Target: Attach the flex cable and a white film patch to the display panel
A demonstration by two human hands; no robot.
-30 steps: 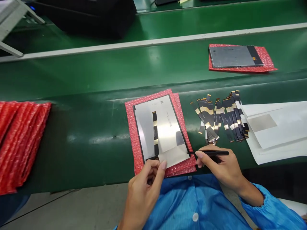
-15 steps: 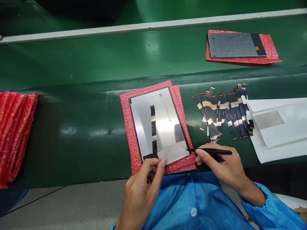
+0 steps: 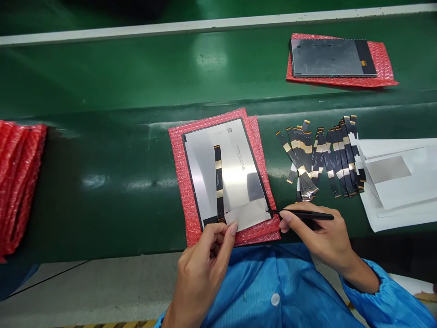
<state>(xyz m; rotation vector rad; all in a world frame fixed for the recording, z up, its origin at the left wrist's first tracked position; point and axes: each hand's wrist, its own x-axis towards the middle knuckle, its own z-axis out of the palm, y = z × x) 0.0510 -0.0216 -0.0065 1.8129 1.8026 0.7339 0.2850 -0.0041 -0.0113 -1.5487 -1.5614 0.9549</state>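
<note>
A silver display panel [image 3: 232, 175] lies on a red bubble-wrap pad [image 3: 180, 182] at the near edge of the green table. A black and gold flex cable [image 3: 218, 182] runs down the panel's middle. A white strip of film [image 3: 247, 215] lies across the panel's near end. My left hand [image 3: 205, 259] pinches the strip's left end between thumb and forefinger. My right hand [image 3: 316, 237] holds black tweezers [image 3: 300, 214] whose tip touches the strip's right corner.
Several loose flex cables [image 3: 321, 157] lie fanned out to the right of the pad, beside white paper sheets [image 3: 396, 182]. Another panel on red bubble wrap [image 3: 332, 59] sits on the far belt. A stack of red bubble-wrap pads [image 3: 17, 182] fills the left edge.
The view has tilted down a little, so everything sits slightly higher in the picture. Both hands keep the same hold on the strip and tweezers.
</note>
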